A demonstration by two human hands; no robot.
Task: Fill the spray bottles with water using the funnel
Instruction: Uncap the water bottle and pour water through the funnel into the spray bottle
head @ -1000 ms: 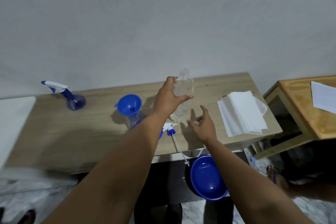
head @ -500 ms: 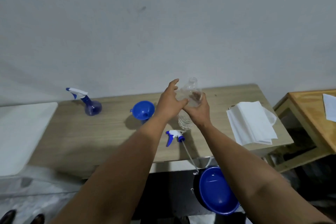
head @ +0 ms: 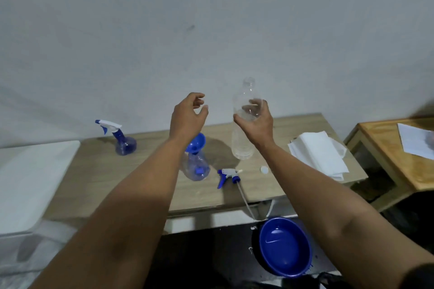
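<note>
My right hand [head: 257, 122] grips a clear plastic water bottle [head: 244, 145], uncapped and held upright above the wooden table [head: 145, 166]. Its white cap [head: 264, 169] lies on the table below. My left hand [head: 187, 117] hovers empty with fingers curled apart, just left of the bottle. Under my left wrist a blue funnel [head: 196, 143] sits in the neck of an open clear-blue spray bottle [head: 196, 166]. That bottle's spray head [head: 226, 176] lies on the table with its tube hanging over the front edge. A second spray bottle [head: 122, 140], head on, stands at the back left.
A stack of white cloths [head: 317, 152] lies at the table's right end. A blue bowl [head: 285, 247] sits on the floor in front of the table. A white surface [head: 30, 185] adjoins the left; a wooden side table [head: 397, 159] with paper stands right.
The bottle passed from my left hand to my right and rose higher. My left hand let go and drew aside to the left. The white cap now lies on the table.
</note>
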